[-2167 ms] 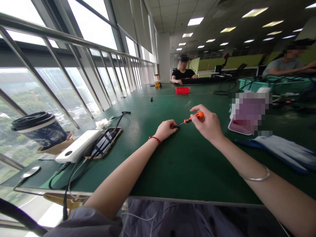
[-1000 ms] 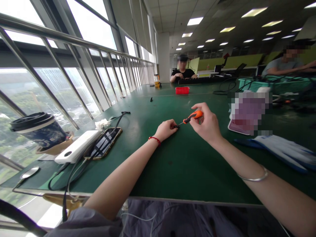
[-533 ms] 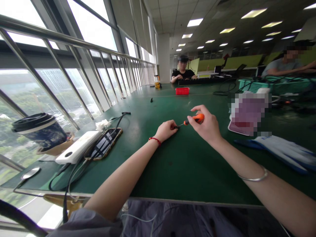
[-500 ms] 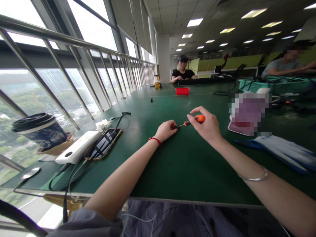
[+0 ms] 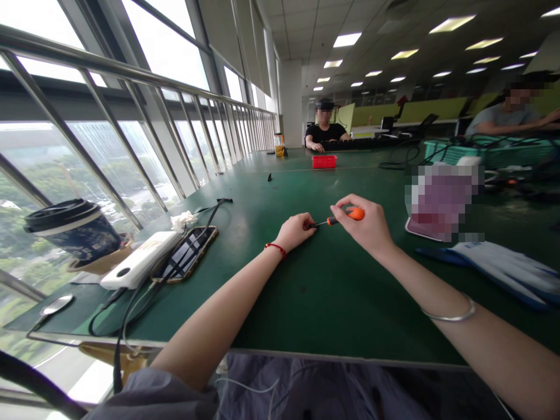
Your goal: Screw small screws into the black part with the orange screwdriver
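My left hand [image 5: 296, 231] rests on the green tabletop [image 5: 301, 315], its fingers pinching a small dark part [image 5: 313, 226] that they mostly cover. My right hand [image 5: 367, 223] is closed around a screwdriver [image 5: 356, 214] with an orange and black handle. The screwdriver lies nearly level, and its thin metal shaft points left, with the tip at the small dark part. Whether the tip sits in a screw is too small to tell.
On the left are a phone [image 5: 186, 255], a white power bank [image 5: 140, 261], cables and a paper cup [image 5: 76, 230]. White-and-blue gloves [image 5: 503, 265] lie at right. Farther back are a red tray [image 5: 324, 162], a teal basket [image 5: 503, 150] and two people.
My right hand's fingers have closed in on the screwdriver handle, where they were more spread before. My left hand keeps its place.
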A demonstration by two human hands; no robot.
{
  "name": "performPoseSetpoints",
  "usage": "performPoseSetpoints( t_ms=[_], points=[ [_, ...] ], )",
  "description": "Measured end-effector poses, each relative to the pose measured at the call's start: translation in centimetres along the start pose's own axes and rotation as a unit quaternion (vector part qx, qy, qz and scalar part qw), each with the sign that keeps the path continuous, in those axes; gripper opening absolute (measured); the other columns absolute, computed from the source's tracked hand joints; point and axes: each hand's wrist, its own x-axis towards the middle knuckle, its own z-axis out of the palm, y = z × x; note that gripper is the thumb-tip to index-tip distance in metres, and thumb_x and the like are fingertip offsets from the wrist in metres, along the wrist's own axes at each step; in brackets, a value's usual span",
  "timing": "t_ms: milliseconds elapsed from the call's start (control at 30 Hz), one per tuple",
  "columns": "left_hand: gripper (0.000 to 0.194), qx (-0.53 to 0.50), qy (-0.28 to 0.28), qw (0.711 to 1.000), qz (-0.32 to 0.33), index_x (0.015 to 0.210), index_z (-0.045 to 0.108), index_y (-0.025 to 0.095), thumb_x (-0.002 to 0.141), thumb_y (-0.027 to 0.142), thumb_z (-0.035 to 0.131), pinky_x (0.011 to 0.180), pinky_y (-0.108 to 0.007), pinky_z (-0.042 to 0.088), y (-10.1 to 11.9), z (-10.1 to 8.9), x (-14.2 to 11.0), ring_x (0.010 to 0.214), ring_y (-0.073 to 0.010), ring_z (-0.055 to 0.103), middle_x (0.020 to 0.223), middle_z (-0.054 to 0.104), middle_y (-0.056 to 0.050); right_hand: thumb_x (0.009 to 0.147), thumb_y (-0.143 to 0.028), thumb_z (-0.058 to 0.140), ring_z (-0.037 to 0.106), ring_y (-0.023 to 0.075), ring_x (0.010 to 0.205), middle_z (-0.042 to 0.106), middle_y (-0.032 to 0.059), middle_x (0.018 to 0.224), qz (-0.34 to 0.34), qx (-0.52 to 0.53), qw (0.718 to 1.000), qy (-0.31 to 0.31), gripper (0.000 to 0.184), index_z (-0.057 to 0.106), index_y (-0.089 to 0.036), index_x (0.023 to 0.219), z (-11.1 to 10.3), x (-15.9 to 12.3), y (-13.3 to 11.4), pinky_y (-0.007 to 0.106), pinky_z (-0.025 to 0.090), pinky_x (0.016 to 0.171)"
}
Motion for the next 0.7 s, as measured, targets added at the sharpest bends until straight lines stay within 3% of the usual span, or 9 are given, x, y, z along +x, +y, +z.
performPoseSetpoints(
  t_ms=[67,200,300,400,500,600,700],
  points=[
    [0.006,0.0,0.0,1.0,0.001,0.078,0.06,0.017,0.075,0.022,0.06,0.06,-0.023,0.04,-0.07,0.04,0.03,0.067,-0.0125,0.055,0.074,0.062,0.0,0.077,-0.039,0.057,0.053,0.0143,0.054,0.06,0.0005,0.066,-0.015,0.011,1.0,0.002,0.02,0.061,-0.021,0.083,0.07,-0.04,0.01,0.027,0.039,0.055],
    [0.006,-0.005,0.001,1.0,0.007,0.078,0.06,0.017,0.074,0.021,0.06,0.06,-0.023,0.04,-0.19,0.07,0.07,0.067,-0.0126,0.055,0.074,0.062,0.0,0.073,-0.036,0.06,0.053,0.0142,0.057,0.059,-0.0003,0.072,-0.03,0.016,0.999,0.016,0.032,0.056,-0.021,0.101,0.25,-0.06,0.15,0.026,0.039,0.054],
    [0.006,-0.001,0.002,1.0,0.005,0.077,0.06,0.017,0.074,0.022,0.061,0.06,-0.023,0.039,-0.18,0.09,0.09,0.066,-0.0126,0.055,0.074,0.062,0.0,0.076,-0.045,0.058,0.052,0.0147,0.054,0.055,-0.0019,0.06,-0.006,0.007,1.0,-0.006,0.027,0.058,-0.021,0.089,0.24,-0.07,0.09,0.027,0.039,0.055],
    [0.006,-0.002,0.003,1.0,0.003,0.077,0.059,0.017,0.074,0.022,0.061,0.06,-0.023,0.04,-0.2,0.15,0.11,0.066,-0.0125,0.055,0.073,0.062,0.0,0.078,-0.045,0.056,0.054,0.0146,0.054,0.059,0.0004,0.063,-0.002,0.011,1.0,-0.017,0.024,0.059,-0.021,0.077,0.16,-0.13,-0.08,0.028,0.04,0.056],
    [0.006,-0.004,0.002,1.0,0.004,0.078,0.06,0.017,0.074,0.022,0.06,0.06,-0.023,0.04,-0.28,0.22,0.12,0.066,-0.0124,0.055,0.073,0.062,0.0,0.075,-0.037,0.057,0.053,0.0139,0.054,0.06,0.0005,0.069,-0.016,0.016,1.0,0.0,0.021,0.059,-0.021,0.088,0.17,-0.18,-0.13,0.027,0.039,0.054],
    [0.006,-0.004,0.003,1.0,0.008,0.078,0.06,0.018,0.074,0.022,0.06,0.06,-0.023,0.04,-0.38,0.27,0.14,0.066,-0.0125,0.055,0.073,0.062,0.001,0.073,-0.035,0.059,0.053,0.0143,0.056,0.058,-0.0008,0.069,-0.023,0.019,1.0,0.01,0.03,0.056,-0.021,0.099,0.24,-0.18,-0.05,0.026,0.039,0.053],
    [0.006,-0.004,0.005,1.0,0.009,0.076,0.059,0.017,0.074,0.023,0.06,0.06,-0.023,0.04,-0.43,0.29,0.15,0.066,-0.0126,0.055,0.073,0.062,0.0,0.076,-0.043,0.057,0.054,0.0155,0.056,0.056,-0.0014,0.062,-0.013,0.012,1.0,-0.012,0.026,0.057,-0.021,0.09,0.24,-0.17,-0.09,0.028,0.04,0.056]
  ],
)
